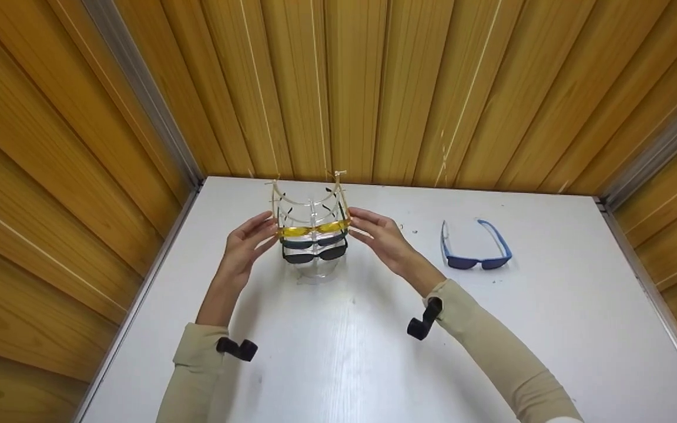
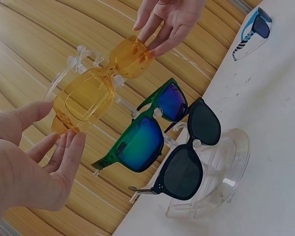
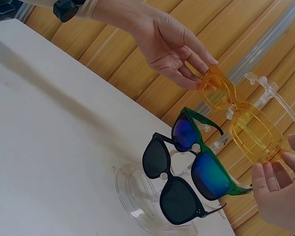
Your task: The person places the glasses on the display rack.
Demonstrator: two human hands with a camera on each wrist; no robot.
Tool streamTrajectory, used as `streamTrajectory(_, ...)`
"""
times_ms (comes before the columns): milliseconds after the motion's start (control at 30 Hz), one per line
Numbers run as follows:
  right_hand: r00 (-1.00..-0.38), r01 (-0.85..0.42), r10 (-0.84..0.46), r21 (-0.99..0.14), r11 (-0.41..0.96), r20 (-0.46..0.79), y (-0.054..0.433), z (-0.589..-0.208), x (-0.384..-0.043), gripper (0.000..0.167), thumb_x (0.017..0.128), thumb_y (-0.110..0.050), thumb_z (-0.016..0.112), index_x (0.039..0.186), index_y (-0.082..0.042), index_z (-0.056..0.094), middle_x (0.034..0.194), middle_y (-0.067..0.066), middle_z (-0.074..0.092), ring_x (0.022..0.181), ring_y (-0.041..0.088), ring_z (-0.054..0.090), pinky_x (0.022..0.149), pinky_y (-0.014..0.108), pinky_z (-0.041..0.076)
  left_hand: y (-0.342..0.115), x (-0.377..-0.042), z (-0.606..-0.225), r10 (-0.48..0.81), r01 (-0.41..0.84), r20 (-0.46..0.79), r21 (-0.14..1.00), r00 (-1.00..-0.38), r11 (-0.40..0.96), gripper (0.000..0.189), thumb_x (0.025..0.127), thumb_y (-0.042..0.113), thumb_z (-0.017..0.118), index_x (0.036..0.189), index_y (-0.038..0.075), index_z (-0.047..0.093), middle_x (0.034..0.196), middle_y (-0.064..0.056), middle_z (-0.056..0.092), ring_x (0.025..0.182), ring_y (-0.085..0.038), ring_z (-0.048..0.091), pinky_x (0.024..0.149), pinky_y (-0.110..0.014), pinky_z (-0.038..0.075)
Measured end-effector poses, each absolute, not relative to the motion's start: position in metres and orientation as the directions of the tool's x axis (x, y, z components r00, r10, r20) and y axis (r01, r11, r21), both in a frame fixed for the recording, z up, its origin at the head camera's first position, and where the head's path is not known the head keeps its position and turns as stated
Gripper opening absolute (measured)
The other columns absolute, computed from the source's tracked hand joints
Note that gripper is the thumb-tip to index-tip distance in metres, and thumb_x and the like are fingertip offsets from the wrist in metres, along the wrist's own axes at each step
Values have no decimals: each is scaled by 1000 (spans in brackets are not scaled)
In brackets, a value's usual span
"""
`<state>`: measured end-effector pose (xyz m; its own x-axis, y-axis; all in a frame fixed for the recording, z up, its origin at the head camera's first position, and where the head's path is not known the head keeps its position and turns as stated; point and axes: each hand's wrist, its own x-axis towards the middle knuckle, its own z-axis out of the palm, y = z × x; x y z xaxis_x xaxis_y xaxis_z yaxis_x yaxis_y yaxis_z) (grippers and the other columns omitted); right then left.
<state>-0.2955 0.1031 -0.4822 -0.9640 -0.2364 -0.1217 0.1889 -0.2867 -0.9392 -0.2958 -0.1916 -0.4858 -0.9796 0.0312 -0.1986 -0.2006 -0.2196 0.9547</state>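
I had L hand (image 1: 244,244) & R hand (image 1: 381,235) pinching yellow glasses (image 2: 102,77) by opp. ends, at top of clear stand (image 1: 318,271); uneven release could've skewed 'em, poss. snagging green pair (image 2: 150,129) below or rocking stand on table (image 1: 344,352)

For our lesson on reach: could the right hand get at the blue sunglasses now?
Probably, after letting go: the right hand holds the yellow glasses, but nothing seems to block its way to the blue sunglasses.
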Motion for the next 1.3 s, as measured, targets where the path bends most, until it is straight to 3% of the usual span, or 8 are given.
streamTrajectory(367,-953,200,-279,-943,-268,-123,104,-489,-299,49,107,-8,47,154,3,37,163,17,37,151,30,36,125,41,36,-188,-302,-491,26,-220,-219,953,-975,-208,51,96,11,72,144,7,56,143,-12,58,119,-12,64,106,-31,55)
streamTrajectory(933,-946,221,-297,-932,-286,-133,109,-493,-294,49,108,-9,48,155,1,38,163,14,37,153,30,35,125,42,36,-193,-298,-492,32,-216,-214,955,-976,-202,52,94,14,74,143,6,57,133,-6,64,114,-11,68,105,-32,56)
streamTrajectory(1300,-939,201,-323,-950,-241,-117,142,-497,-277,52,108,-12,48,157,-2,34,165,16,34,154,30,32,127,44,32,-211,-278,-494,10,-218,-219,965,-976,-144,49,98,19,71,143,9,56,128,-1,68,112,-14,66,102,-30,58)
